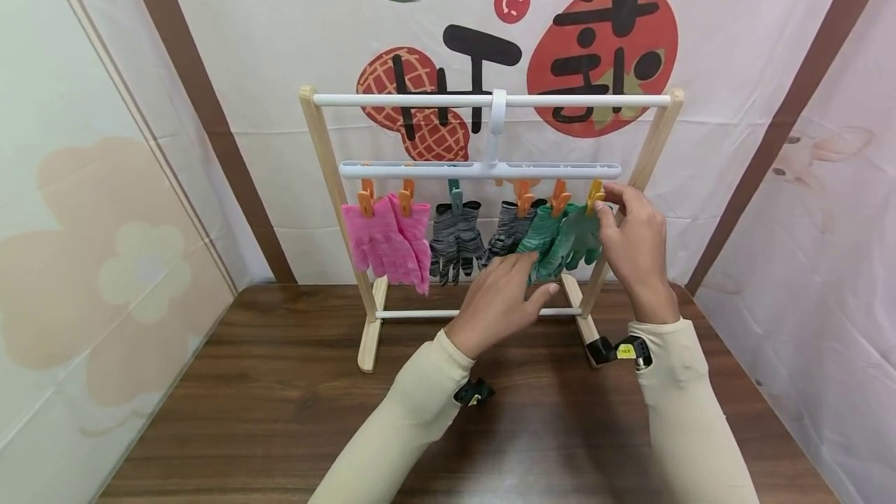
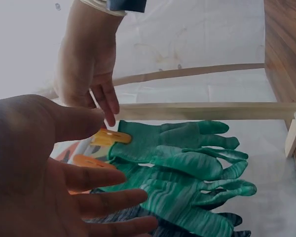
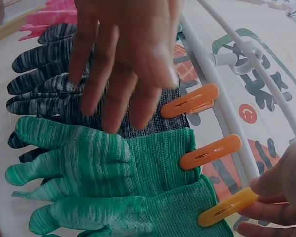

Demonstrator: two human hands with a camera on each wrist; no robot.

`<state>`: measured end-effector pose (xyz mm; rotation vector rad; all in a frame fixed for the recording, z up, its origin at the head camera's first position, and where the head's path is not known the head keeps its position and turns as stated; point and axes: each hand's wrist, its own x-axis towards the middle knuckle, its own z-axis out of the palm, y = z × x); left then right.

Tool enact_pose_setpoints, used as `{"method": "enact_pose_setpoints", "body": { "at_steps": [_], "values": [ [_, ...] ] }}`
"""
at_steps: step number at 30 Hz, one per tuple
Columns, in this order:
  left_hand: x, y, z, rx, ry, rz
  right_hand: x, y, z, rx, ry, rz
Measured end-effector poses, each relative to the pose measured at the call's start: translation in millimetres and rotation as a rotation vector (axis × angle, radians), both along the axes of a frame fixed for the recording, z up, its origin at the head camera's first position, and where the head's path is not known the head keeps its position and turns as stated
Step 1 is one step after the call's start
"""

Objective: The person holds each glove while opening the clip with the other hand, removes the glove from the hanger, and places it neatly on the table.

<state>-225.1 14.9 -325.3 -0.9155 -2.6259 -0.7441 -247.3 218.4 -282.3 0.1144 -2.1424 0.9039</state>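
Note:
At the right end of a white hanger (image 1: 420, 170), my right hand (image 1: 635, 236) pinches the end of a yellow clothespin (image 3: 228, 206) between thumb and fingers. That clothespin grips the cuff of a green glove (image 2: 187, 148). A second green glove (image 3: 84, 153) hangs beside it from an orange clothespin (image 3: 210, 152). My left hand (image 1: 498, 298) hovers in front of the gloves with its fingers spread, holding nothing. Further left hang a dark grey glove (image 1: 456, 238) on a teal clothespin (image 1: 456, 197), and another grey glove (image 1: 507, 228), partly hidden.
Pink gloves (image 1: 388, 239) hang at the hanger's left end from orange clothespins. The hanger hooks over the top bar (image 1: 420, 100) of a wooden rack (image 1: 325, 154), which stands on a brown table (image 1: 280, 411). A printed cloth (image 1: 266, 37) forms the backdrop.

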Motion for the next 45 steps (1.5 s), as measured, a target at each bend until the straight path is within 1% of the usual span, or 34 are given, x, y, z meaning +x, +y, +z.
{"method": "enact_pose_setpoints", "body": {
  "at_steps": [7, 9, 15, 18, 21, 24, 28, 31, 36, 39, 42, 45],
  "values": [
    [-12.3, 15.0, 5.3, 0.034, -0.044, 0.009, 0.1, 3.9, -0.4, -0.035, 0.005, 0.009],
    [-13.9, 19.2, 6.5, 0.035, -0.035, 0.021, 0.9, 5.0, -1.1, -0.046, -0.004, 0.011],
    [-15.3, 28.8, 8.5, -0.009, 0.034, 0.087, 4.4, 7.8, -1.6, -0.083, -0.057, 0.012],
    [-17.2, 31.4, 8.8, 0.011, 0.035, 0.092, 4.6, 9.9, -1.2, -0.082, -0.074, 0.029],
    [-20.9, 34.5, 8.9, 0.057, 0.001, 0.079, 5.9, 11.6, -0.9, -0.08, -0.092, 0.065],
    [-25.2, 38.4, 8.5, 0.118, -0.038, 0.074, 8.7, 12.4, -1.9, -0.109, -0.12, 0.099],
    [-29.5, 44.0, 8.3, 0.187, -0.068, 0.088, 11.7, 14.1, -4.4, -0.192, -0.155, 0.146],
    [-30.2, 48.1, 9.7, 0.214, -0.086, 0.096, 13.2, 16.7, -6.1, -0.253, -0.181, 0.196],
    [-31.5, 54.6, 10.6, 0.249, -0.099, 0.102, 13.4, 20.8, -6.3, -0.323, -0.231, 0.272],
    [-33.2, 57.2, 7.9, 0.274, -0.095, 0.108, 12.8, 22.4, -6.3, -0.339, -0.235, 0.331],
    [-34.9, 58.2, 4.6, 0.317, -0.081, 0.105, 11.7, 23.6, -7.2, -0.363, -0.24, 0.38],
    [-36.5, 58.5, 2.8, 0.367, -0.07, 0.099, 10.0, 24.5, -8.0, -0.403, -0.253, 0.412]
  ]
}}
